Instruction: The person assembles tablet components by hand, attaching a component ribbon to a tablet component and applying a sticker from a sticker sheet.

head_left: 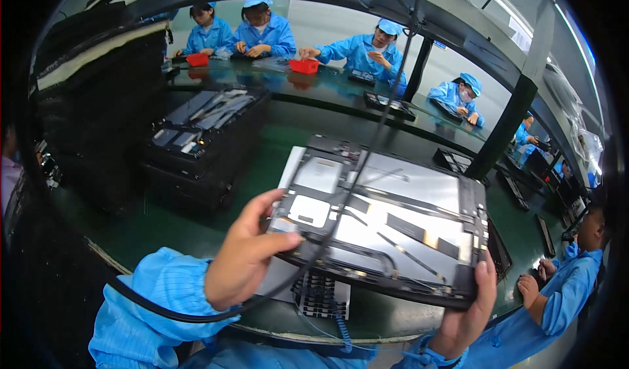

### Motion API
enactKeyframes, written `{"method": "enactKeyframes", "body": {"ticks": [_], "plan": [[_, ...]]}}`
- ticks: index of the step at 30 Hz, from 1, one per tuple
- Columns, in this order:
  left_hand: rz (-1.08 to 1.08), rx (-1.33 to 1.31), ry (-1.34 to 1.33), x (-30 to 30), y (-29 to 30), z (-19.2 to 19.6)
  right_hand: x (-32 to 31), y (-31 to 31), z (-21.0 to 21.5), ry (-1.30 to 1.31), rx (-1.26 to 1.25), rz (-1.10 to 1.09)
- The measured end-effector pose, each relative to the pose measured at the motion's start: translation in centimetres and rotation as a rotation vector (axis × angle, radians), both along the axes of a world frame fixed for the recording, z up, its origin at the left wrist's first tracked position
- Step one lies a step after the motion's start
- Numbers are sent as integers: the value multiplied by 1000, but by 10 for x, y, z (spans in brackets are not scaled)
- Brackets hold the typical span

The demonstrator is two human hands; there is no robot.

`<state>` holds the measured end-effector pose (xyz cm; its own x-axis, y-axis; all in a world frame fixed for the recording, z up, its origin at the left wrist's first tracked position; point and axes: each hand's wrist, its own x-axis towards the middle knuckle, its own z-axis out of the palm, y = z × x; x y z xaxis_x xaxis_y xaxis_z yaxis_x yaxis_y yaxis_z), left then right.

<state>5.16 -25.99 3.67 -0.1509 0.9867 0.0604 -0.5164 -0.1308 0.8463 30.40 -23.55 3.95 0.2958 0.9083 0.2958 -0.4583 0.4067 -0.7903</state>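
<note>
Spreading under everything, the green counter (386,320) carries the black stack (196,176), piled up perhaps to save room, with open silver-and-black parts on top. To the right of the black stack, and nearer the person, the opened tablet (419,185) is held above the counter, inner side up, probably so its exposed parts stay in view. The left hand (246,251) pinches its left end, thumb on top by the near corner; the right hand (468,310) grips the near right corner, thumb against the edge, fingers hidden underneath. Holding opposite ends seems to share the weight and spare the middle. Beyond the black stack, to its right, a red bin (303,66) sits by a co-worker's hand, presumably for easy reach. Nearer than the black stack, to its right, a coiled blue cord (344,333) hangs at the counter's near edge.
</note>
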Motion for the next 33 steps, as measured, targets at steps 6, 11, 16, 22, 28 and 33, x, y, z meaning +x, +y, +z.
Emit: {"method": "enactKeyframes", "body": {"ticks": [6,11,16,22,28,33], "plan": [[-230,-33,161,50,32,-8,67,-3,13,-156,-40,-268],[-233,-11,347,66,64,-18,112,40,-24,-259,-72,-219],[-151,19,536,61,70,-35,99,66,-51,-415,-148,-320],[147,370,1039,71,74,-48,106,65,-64,-468,-130,-297],[-230,291,1002,69,66,-50,101,64,-63,-501,-117,-266],[-215,359,818,24,84,-46,124,66,-44,-780,-67,-445]]}}
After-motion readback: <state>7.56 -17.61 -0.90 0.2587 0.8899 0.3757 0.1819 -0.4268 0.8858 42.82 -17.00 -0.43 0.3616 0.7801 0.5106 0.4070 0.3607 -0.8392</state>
